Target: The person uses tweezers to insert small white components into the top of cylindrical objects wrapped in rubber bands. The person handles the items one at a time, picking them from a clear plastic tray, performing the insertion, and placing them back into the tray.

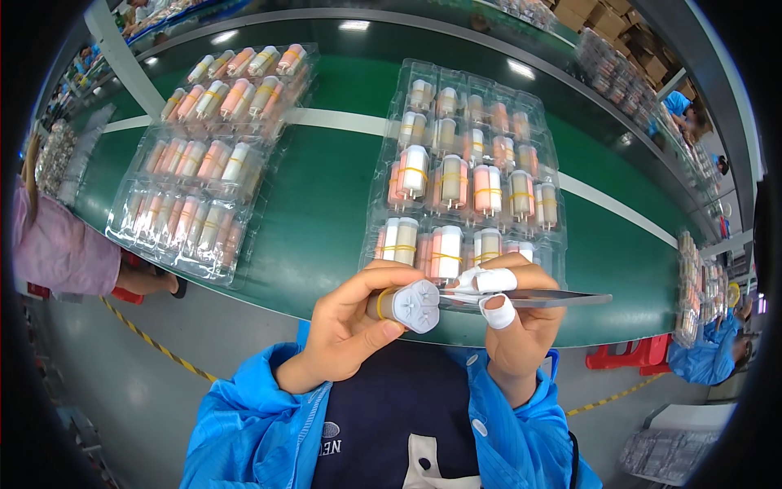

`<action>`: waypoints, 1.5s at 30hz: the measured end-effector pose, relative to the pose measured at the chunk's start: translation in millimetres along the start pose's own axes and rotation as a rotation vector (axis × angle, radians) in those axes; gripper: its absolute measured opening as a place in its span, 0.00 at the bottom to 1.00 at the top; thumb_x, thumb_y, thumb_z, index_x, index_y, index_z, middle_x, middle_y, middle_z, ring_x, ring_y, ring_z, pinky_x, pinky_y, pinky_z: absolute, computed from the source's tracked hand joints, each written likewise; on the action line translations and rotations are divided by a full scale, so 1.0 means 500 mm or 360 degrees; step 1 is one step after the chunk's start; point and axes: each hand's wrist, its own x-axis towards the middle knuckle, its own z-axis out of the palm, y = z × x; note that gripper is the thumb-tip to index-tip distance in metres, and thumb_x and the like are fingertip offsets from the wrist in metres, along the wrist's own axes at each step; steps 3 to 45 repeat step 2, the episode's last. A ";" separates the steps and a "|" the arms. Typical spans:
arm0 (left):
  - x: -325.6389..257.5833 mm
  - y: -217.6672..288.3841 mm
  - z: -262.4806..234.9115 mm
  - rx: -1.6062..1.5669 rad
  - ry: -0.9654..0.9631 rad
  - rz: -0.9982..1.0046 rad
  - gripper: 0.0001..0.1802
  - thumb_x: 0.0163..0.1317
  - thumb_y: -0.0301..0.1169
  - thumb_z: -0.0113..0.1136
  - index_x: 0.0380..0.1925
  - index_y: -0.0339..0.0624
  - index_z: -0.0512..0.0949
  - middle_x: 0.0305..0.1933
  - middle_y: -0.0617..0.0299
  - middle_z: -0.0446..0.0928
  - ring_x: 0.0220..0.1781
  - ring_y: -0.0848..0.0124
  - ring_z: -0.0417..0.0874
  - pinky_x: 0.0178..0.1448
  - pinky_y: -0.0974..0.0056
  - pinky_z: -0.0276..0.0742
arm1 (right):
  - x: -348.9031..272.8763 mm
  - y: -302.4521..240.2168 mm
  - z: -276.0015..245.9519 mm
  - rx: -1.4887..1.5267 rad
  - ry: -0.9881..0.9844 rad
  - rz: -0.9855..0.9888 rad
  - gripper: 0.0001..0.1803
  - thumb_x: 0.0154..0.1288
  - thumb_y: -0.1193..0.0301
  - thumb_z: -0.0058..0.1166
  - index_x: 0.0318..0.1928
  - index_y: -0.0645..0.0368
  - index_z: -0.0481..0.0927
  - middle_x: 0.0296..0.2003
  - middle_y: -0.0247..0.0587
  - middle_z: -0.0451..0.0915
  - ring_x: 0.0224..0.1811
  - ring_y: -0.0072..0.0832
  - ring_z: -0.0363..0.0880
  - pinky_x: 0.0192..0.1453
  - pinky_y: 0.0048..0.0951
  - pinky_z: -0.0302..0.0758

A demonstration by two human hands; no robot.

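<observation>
In my left hand [346, 334] is a short bundle of tubes [414, 306], tilted so that its pale grey, lobed end faces right. A yellow rubber band runs around it, and my thumb and fingers close on its sides. My right hand [529, 334] grips metal tweezers [570, 298] crosswise, with white wraps around some of its fingers. The tweezers' narrow tips are at the right edge of the bundle's end; whether they touch it I cannot tell. Just beyond my hands, a clear plastic tray [381, 175] holds rows of banded pink, white and grey-beige tube bundles.
Green belt [326, 187] runs under the trays. At the left, more clear trays [254, 175] carry similar bundles. A person in pink [65, 236] is at the far left; another in blue [707, 356] is at the right, near a red stool [631, 354]. A metal post [126, 61] rises at the back left.
</observation>
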 end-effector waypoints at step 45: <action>-0.004 -0.006 0.000 -0.0052 0.0015 -0.0018 0.24 0.63 0.25 0.56 0.58 0.28 0.66 0.59 0.51 0.66 0.62 0.63 0.68 0.66 0.61 0.62 | -0.002 -0.001 -0.004 -0.0019 -0.0043 0.0029 0.12 0.55 0.79 0.61 0.41 0.67 0.80 0.37 0.48 0.81 0.41 0.32 0.79 0.47 0.30 0.76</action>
